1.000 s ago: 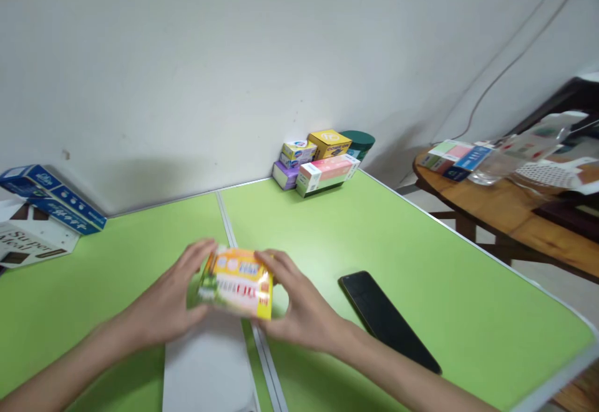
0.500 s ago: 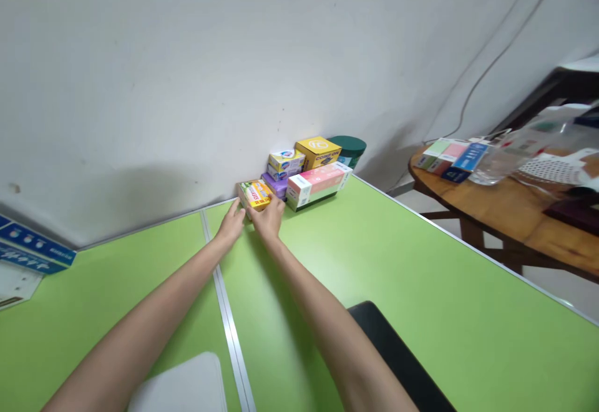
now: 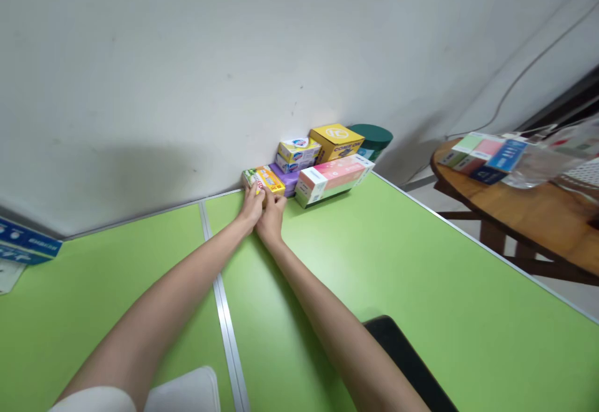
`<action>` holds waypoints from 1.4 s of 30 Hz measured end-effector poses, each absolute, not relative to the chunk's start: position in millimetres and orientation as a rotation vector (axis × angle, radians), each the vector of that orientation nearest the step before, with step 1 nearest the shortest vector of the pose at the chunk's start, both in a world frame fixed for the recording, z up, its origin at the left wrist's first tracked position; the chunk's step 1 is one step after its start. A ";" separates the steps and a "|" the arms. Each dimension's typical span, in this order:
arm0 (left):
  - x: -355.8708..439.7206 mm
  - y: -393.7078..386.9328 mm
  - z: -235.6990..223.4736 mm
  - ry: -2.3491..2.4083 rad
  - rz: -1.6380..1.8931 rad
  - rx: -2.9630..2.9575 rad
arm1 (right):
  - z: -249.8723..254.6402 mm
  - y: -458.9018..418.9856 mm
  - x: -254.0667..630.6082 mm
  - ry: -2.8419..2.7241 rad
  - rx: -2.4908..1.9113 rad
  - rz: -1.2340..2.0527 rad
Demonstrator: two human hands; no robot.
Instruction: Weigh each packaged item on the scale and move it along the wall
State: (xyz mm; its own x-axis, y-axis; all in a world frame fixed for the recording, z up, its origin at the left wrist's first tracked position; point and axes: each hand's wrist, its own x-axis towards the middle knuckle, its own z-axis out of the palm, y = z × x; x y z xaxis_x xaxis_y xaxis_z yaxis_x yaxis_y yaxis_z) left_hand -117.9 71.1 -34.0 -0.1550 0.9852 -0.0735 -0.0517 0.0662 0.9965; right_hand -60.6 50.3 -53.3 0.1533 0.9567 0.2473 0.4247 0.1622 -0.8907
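A small yellow, orange and green box lies by the wall at the back of the green table. My left hand has its fingers curled on the front left part of it. Close beside, my right hand holds the front edge, fingers bent. The two hands nearly touch, and they hide part of the box's front. A purple package adjoins the box on the right. On and behind it sit two small yellow-and-white boxes, stacked. A long pink and green box lies further right.
A yellow cube-like box and a dark green lidded tub stand behind the pink box. Black and white flat objects lie at the near edge. A blue box is at far left. Beyond the table's right edge is a wooden table with boxes.
My left hand has moved right along the small box, closer to my right hand. The box now sits snugly against the purple package. The view has shifted slightly.
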 end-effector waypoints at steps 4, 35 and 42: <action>-125.9 66.0 -24.2 1.364 1.224 1.067 | -51.1 51.5 -60.3 -1.467 -1.413 0.737; -371.7 -282.7 14.9 1.978 1.053 1.274 | 60.3 -190.0 -268.4 -3.220 -0.211 0.767; -409.7 -300.8 -33.2 2.455 1.105 1.442 | 77.4 -146.6 -356.3 -2.859 -0.432 0.280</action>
State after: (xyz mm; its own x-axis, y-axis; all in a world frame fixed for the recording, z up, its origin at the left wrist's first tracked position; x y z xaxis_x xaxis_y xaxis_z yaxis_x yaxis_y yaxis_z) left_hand -409.7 -300.8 -33.2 -0.5510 0.7895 0.2704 0.7259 0.2936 0.6220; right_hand -356.3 -146.6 77.4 -0.9286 0.3111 0.2023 0.2659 0.9381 -0.2218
